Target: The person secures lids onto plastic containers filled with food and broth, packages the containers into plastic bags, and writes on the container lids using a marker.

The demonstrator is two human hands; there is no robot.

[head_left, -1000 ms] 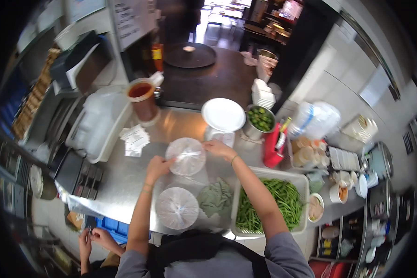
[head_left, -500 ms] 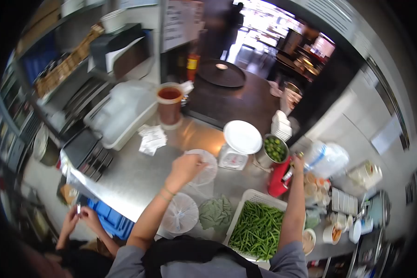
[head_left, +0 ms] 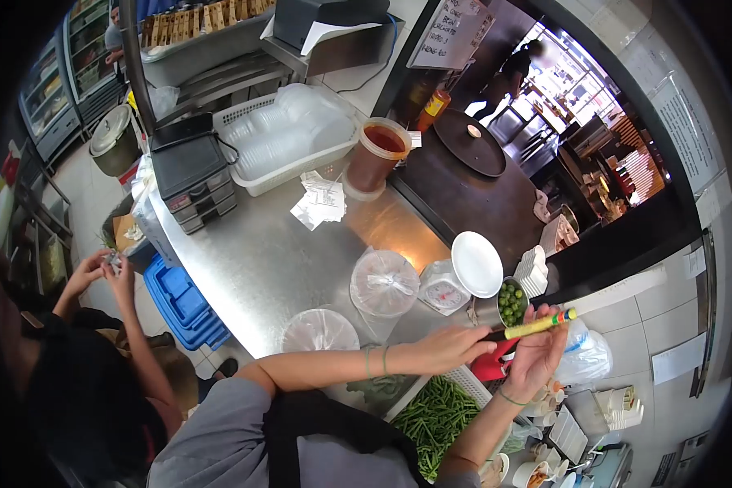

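In front of the red container [head_left: 488,366], a yellow stick-like tool [head_left: 533,327] with coloured bands at one end is held between both hands. My right hand [head_left: 537,358], palm up, has its fingers around the yellow part. My left hand [head_left: 447,350] reaches across and pinches near the dark end. Two clear round containers covered in plastic, one upper [head_left: 385,283] and one lower [head_left: 319,332], sit on the steel counter [head_left: 256,272]. My left forearm partly hides the lower one and the green cloth [head_left: 376,389].
Green beans [head_left: 437,419] fill a basket. Near it are a scale [head_left: 442,294] with a white plate [head_left: 477,264], a pot of green fruit [head_left: 511,302] and a tub of red sauce [head_left: 376,159]. At left, another person's hands [head_left: 106,272] hold something small.
My left hand has left the upper round container and crossed to the right. My right hand has lifted the yellow tool from the red container. The view has turned.
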